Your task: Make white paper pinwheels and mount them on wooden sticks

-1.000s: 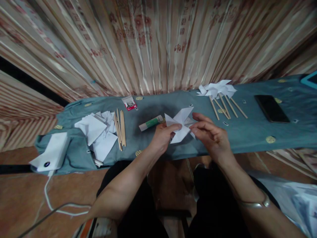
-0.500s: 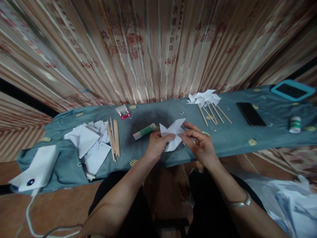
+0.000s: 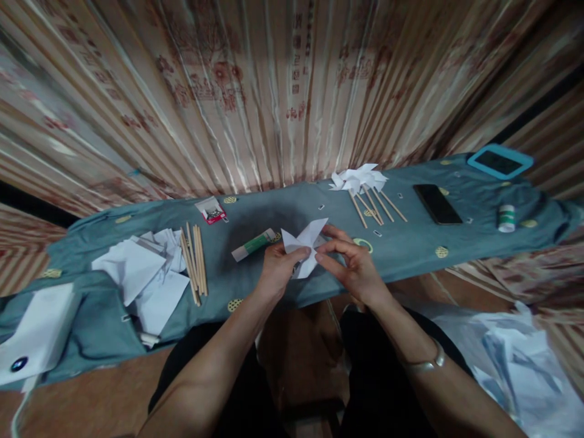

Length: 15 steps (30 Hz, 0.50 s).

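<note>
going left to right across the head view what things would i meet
White device, paper sheets, loose wooden sticks, green-and-white tube, held paper pinwheel, pinwheels on sticks, black phone, blue-framed tablet.

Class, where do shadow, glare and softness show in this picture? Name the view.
Head view: dark shadow on the cloth around the green tube, the folded paper bright beside it; head view: pale sheen along folds of the curtain; head view: contents of the red box too soft to identify.
</note>
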### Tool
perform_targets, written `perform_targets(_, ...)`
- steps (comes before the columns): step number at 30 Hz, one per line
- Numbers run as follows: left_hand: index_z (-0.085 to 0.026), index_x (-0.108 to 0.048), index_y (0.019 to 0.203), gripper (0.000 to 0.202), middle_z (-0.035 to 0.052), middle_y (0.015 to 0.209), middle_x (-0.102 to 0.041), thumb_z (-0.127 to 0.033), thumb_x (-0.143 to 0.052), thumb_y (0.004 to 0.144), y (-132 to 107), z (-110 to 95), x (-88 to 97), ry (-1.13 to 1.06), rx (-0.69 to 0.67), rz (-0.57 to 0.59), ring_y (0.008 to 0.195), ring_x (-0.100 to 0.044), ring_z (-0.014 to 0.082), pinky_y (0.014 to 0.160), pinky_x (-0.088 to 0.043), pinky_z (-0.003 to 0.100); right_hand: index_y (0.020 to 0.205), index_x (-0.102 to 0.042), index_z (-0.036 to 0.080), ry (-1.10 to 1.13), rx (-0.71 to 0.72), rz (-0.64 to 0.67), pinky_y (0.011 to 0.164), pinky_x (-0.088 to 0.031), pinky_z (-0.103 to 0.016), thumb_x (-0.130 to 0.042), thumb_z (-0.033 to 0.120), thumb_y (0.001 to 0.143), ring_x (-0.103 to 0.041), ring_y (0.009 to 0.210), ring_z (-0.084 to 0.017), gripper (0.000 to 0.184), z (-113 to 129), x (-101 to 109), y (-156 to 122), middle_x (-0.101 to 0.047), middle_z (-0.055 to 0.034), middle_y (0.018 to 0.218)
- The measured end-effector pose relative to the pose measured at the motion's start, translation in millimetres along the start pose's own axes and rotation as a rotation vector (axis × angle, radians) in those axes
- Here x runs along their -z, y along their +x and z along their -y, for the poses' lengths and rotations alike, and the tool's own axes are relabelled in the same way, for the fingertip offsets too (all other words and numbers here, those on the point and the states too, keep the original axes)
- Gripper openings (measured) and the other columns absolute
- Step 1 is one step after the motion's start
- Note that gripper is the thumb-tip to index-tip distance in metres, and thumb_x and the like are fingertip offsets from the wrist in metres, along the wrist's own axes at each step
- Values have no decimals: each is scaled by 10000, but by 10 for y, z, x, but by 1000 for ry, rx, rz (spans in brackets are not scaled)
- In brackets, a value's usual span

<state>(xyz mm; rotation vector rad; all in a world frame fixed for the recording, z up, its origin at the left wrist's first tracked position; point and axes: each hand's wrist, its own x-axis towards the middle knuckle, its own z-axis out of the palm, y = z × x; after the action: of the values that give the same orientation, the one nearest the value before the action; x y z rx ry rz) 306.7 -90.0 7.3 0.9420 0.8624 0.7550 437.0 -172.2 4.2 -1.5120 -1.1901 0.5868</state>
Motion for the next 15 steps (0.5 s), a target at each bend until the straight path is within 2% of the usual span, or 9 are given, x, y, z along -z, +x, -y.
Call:
perform_targets(4, -131, -698, 617, 129, 5, 581, -656, -201, -758, 527, -1, -11, -1, -52, 52, 31, 536, -546, 107, 551, -393, 226, 824, -720, 276, 39, 5, 92, 1138, -325, -462, -744, 367, 759, -505, 1311, -244, 114, 19, 67, 0, -578, -28, 1355)
perform_targets(9, -114, -697, 612, 165, 31, 565, -661, -212, -776, 505, -50, -63, -16, -146, 179, 159, 514, -557, 124, 530, -421, 241, 842, -722, 276, 109, 6, 232, 1126, -343, -430, -750, 381, 762, -520, 1281, -232, 135, 41, 175, 5, -574, -20, 1329)
perform_targets(15, -125, -695, 639, 185, 18, 550, -639, -221, -776, 504, -134, -90, -52, -185, 275, 224, 495, -543, 115, 527, -401, 246, 742, -703, 256, 184, -1, 223, 1049, -420, -413, -783, 413, 713, -580, 1137, -221, 178, 96, 180, 9, -618, -26, 1162)
